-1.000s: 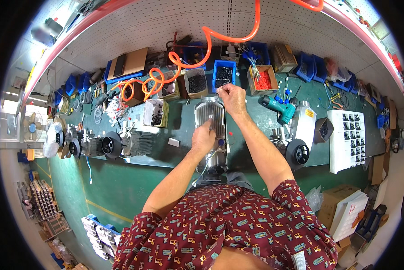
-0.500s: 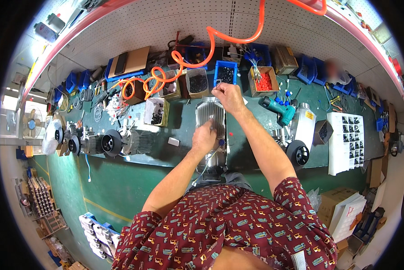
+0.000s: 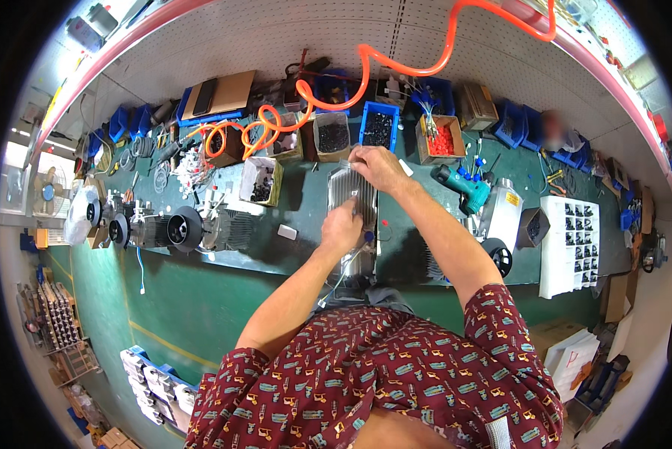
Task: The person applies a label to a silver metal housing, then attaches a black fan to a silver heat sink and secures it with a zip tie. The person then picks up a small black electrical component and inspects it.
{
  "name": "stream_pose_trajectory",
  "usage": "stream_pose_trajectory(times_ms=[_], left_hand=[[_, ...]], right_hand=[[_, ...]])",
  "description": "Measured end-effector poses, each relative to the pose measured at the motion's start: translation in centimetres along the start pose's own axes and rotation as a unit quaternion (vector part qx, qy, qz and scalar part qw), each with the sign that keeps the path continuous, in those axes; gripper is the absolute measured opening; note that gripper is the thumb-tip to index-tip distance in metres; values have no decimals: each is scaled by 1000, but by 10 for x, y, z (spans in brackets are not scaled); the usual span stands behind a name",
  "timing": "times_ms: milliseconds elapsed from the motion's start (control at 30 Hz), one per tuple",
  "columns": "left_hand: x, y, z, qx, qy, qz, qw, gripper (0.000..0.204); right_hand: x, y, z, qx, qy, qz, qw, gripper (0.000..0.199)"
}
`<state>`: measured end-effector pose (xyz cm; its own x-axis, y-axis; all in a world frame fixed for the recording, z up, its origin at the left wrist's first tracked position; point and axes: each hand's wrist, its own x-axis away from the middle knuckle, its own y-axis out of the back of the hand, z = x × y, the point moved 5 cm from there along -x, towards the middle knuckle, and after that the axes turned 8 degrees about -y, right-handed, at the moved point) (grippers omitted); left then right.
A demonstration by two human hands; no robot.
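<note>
Perforated pale wall panel (image 3: 306, 56), backing; green-topped table (image 3: 306, 202), running across your front. Contents, listed left to right:

Item: upright fan (image 3: 49, 191), at the far left, beyond the table.
Item: row of finned motors (image 3: 229, 230), along the table's near edge, with a black impeller (image 3: 184, 229) facing you.
Item: open carton (image 3: 278, 184) of dark small parts, to the right of the motors and farther back.
Item: orange coiled hose (image 3: 363, 67), hanging in front of the panel.
Item: your left hand (image 3: 341, 227), laid on the finned silver housing, fingers curled; you cannot tell whether they grip anything.
Item: finned silver housing (image 3: 340, 188), lying lengthwise directly before you, at the table's near edge.
Item: your right hand (image 3: 381, 168), at the housing's far end, fingers drawn together; whether a small part sits between them, you cannot tell.
Item: blue bin (image 3: 363, 126) of black parts, just beyond that hand.
Item: carton (image 3: 442, 159) of red parts.
Item: teal power drill (image 3: 464, 188), lying beside a second silver housing (image 3: 500, 213).
Item: white tray (image 3: 551, 251), black pieces in rows.
</note>
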<state>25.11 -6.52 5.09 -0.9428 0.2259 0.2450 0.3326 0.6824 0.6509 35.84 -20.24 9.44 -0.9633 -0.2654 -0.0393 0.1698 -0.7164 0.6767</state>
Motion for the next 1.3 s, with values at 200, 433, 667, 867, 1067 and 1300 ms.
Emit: stream_pose_trajectory(times_ms=[200, 433, 667, 867, 1067, 1300], left_hand=[[0, -1, 2, 20, -19, -39, 999, 47], [0, 4, 3, 59, -27, -60, 996, 48], [30, 20, -17, 59, -65, -90, 992, 34], [42, 14, -4, 74, -175, -162, 968, 20], [44, 7, 0, 10, -176, -136, 975, 20], [45, 9, 0, -9, -174, -119, 977, 19]], right_hand=[[25, -20, -6, 8, 105, 67, 992, 12], [30, -33, -11, 53, 118, 117, 985, 13], [33, -33, -6, 71, 110, 109, 985, 15], [34, -33, -4, 70, 102, 93, 988, 14], [35, -33, -2, 67, 88, 85, 990, 12], [33, -36, -6, 73, 63, 83, 992, 15]])
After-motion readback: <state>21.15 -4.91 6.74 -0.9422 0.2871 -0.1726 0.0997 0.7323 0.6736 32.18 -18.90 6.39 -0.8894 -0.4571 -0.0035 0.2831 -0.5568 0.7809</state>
